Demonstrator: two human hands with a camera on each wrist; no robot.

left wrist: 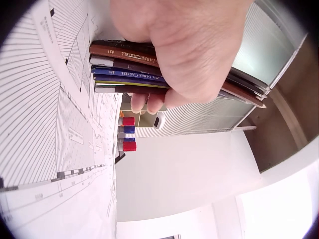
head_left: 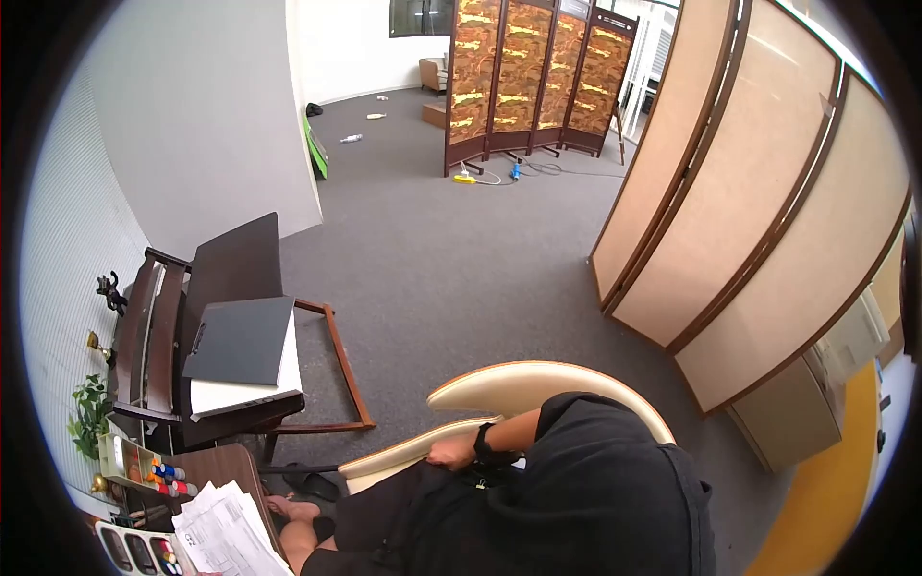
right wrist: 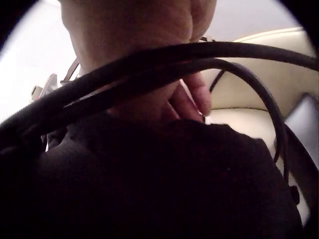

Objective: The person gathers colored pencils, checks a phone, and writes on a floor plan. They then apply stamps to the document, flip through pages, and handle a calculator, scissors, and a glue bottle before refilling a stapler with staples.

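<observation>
In the left wrist view my left hand (left wrist: 184, 55) grips a bundle of several pencils (left wrist: 124, 74), brown, dark, blue and yellowish, some marked Faber-Castell. Its fingers wrap round the bundle, whose near ends lie close over printed sheets (left wrist: 75, 134). The head view shows those papers (head_left: 226, 533) stacked on a small brown table (head_left: 226, 466). My right hand (head_left: 453, 449) rests on the dark clothing over my lap, fingers loosely curled, with a black band (head_left: 482, 444) at the wrist. In the right wrist view dark cables (right wrist: 214, 50) cross in front of that hand (right wrist: 144, 94).
Red- and blue-capped bottles (head_left: 171, 475) stand by a small box (head_left: 130, 463) beyond the papers. A cream chair (head_left: 567, 376) curves around me. Left of it, a dark folder (head_left: 240, 341) lies on a wooden chair (head_left: 341, 374). Folding screens (head_left: 711, 182) stand on the right.
</observation>
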